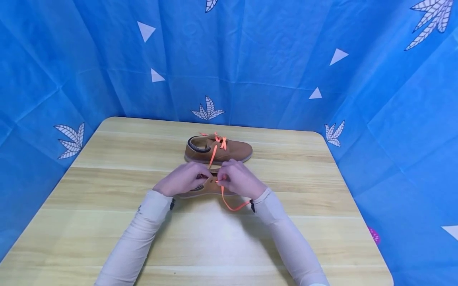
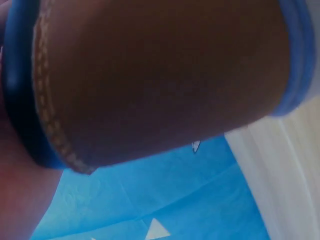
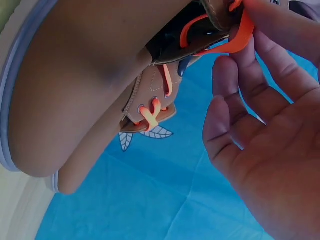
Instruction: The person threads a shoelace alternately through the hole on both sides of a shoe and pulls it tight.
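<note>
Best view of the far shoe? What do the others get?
Head: the far shoe shows nearly whole, heel to toe. Right wrist catches its front, partly behind the near shoe, and its crossed lace; left wrist shows none of it.

No readable lettering

No text, label, brand, number or sign can be read in the head view, nor can any be made out in the left wrist view or the right wrist view.
</note>
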{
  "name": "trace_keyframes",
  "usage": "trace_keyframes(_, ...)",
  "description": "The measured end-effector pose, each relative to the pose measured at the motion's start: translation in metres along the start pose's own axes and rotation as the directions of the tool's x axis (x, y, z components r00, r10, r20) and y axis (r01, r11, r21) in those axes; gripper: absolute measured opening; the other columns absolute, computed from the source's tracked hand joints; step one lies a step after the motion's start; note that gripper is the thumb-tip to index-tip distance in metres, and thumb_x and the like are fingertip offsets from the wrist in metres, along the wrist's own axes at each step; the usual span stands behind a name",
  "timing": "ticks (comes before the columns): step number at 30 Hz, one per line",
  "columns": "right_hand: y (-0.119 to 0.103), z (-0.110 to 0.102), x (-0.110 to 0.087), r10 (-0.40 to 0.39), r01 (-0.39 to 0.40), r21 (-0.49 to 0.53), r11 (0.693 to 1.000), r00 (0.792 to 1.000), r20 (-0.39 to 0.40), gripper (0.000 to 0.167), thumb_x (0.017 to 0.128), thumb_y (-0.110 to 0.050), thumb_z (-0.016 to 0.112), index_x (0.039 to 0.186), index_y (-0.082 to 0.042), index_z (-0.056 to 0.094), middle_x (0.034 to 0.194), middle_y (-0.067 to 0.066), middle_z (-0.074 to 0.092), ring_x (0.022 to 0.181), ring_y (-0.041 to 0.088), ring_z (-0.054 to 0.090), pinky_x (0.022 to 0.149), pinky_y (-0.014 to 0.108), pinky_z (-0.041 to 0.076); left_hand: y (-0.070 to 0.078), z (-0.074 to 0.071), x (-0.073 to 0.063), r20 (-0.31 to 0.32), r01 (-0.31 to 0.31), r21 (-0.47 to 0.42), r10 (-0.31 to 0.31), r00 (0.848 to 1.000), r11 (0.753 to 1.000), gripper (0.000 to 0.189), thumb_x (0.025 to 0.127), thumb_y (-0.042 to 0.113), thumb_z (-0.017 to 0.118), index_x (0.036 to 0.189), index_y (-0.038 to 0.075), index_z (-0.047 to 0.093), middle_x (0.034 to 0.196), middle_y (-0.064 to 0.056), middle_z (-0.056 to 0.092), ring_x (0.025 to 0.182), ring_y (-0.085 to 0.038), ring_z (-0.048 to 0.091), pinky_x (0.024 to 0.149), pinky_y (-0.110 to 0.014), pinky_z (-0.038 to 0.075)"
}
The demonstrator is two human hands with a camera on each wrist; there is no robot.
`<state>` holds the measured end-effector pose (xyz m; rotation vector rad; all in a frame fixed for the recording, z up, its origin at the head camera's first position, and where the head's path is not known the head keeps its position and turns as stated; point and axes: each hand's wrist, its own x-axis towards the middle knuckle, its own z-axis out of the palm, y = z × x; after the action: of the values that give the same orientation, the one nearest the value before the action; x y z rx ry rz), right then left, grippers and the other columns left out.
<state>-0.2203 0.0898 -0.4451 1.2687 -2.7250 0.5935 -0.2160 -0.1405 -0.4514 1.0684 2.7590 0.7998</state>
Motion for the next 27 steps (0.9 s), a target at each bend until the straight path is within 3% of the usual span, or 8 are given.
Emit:
trace_keyframes(7,0.002,0.000,-0.001,0.017,-0.017,0.005,1.000,1.000,0.008,0.011,0.086,-0.011,0.083,0.090,-0.020,0.078,0.086,-0.006,0.069,0.084,0.015,0.056,0.078,0.030,0.040,-0.002,0.002,0.001,-0.017,-0.009,-0.014,0.009,1.000,1.000,0.016,0.090,0.002,0.074,0.092,0.017,0.079,0.075,0.008,0.060,0.068,-0.007,0.053,0.062,-0.023,0.047)
trace_keyframes(12,0.005,-0.002,-0.001,-0.032,0.031,-0.031,0.999,0.999,-0.031,0.013,0.082,-0.011,0.085,0.085,-0.021,0.077,0.081,-0.008,0.067,0.082,0.013,0.054,0.075,0.030,0.036,-0.003,0.001,0.002,-0.044,-0.018,0.005,0.018,0.999,1.000,0.016,0.089,0.007,0.078,0.096,0.022,0.081,0.081,0.010,0.069,0.070,-0.004,0.057,0.065,-0.023,0.051)
trace_keyframes(20,0.000,-0.005,0.001,-0.055,0.051,-0.131,0.990,0.998,-0.030,0.013,0.082,-0.010,0.084,0.080,-0.020,0.076,0.079,-0.008,0.066,0.078,0.014,0.057,0.070,0.030,0.040,-0.002,0.000,0.005,-0.005,0.040,0.079,-0.040,0.999,0.996,0.014,0.090,0.012,0.077,0.084,0.025,0.078,0.074,0.011,0.065,0.063,-0.006,0.053,0.058,-0.024,0.045)
trace_keyframes(24,0.005,-0.011,0.000,-0.048,0.049,-0.025,0.998,0.998,0.046,0.008,0.087,-0.010,0.081,0.087,-0.017,0.077,0.088,-0.006,0.070,0.084,0.014,0.062,0.078,0.029,0.051,0.004,-0.004,0.001,-0.017,0.049,0.127,-0.047,0.999,0.991,0.011,0.090,0.013,0.078,0.086,0.023,0.078,0.079,0.010,0.069,0.069,-0.007,0.057,0.066,-0.028,0.051)
trace_keyframes(27,0.013,-0.020,-0.004,-0.007,-0.003,0.112,0.994,0.996,0.086,0.014,0.090,-0.011,0.079,0.104,-0.011,0.077,0.104,-0.001,0.072,0.099,0.016,0.067,0.091,0.031,0.056,0.007,-0.008,-0.002,-0.046,0.068,0.121,-0.063,0.997,0.990,0.008,0.091,0.012,0.078,0.093,0.019,0.079,0.089,0.007,0.075,0.080,-0.009,0.067,0.077,-0.034,0.059)
